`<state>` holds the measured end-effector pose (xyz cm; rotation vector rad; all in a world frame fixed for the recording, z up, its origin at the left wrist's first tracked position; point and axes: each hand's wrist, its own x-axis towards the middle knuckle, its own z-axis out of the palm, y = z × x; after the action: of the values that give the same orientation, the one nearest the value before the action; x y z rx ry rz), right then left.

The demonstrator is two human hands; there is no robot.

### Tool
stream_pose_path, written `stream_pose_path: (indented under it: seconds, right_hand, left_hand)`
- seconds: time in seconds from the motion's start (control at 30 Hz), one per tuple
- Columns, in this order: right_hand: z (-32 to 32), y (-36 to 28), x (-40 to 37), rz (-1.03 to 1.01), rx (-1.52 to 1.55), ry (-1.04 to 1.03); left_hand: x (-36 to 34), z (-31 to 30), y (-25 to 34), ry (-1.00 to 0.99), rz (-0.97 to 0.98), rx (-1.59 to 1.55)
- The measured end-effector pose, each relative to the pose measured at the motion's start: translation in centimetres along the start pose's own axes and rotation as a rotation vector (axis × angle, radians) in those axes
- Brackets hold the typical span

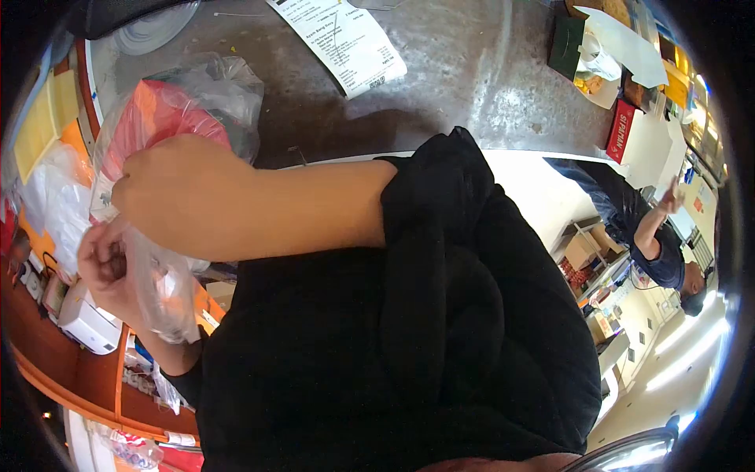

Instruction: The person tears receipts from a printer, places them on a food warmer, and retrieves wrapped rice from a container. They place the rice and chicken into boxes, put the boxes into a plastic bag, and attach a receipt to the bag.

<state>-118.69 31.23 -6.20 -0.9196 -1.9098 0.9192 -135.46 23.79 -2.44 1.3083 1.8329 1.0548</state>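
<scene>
My right arm reaches across my body to the left, and my right hand is closed at the gathered top of a clear plastic bag. Its fingers are mostly hidden behind the back of the hand. Inside the clear plastic shows a pink-red plastic bag, resting at the table's left edge. Just below, my left hand has its fingers curled in, with a loose length of clear plastic along it. Both hands are close together at the bag's mouth.
A printed receipt lies on the dark table. At the right are an open food carton and a red box. Orange shelving stands left, with white plastic bags. A person stands off to the right.
</scene>
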Motion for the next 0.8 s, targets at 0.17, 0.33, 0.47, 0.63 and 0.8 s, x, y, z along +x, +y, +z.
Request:
stream_pose_path:
  seconds: [0.17, 0.33, 0.47, 0.63, 0.8]
  right_hand:
    - [-3.5, 0.2, 0.4, 0.138, 0.105, -0.314]
    - [-3.9, 0.4, 0.6, 0.183, 0.261, -0.234]
    - [-4.2, 0.7, 0.8, 0.216, 0.478, -0.154]
    - [-3.5, 0.0, 1.3, 0.432, 0.619, -0.142]
    - [-3.3, -1.7, 1.0, 0.270, 0.120, -0.166]
  left_hand:
    - [0.5, 2.0, 2.8, -0.076, -0.171, -0.037]
    - [1.2, 0.2, 0.2, -0.255, -0.009, 0.229]
    - [0.3, 1.8, 1.6, -0.105, -0.205, 0.109]
    - [0.1, 2.8, 3.6, -0.134, -0.020, -0.176]
    - [1.4, 1.2, 2.0, -0.219, 0.647, 0.476]
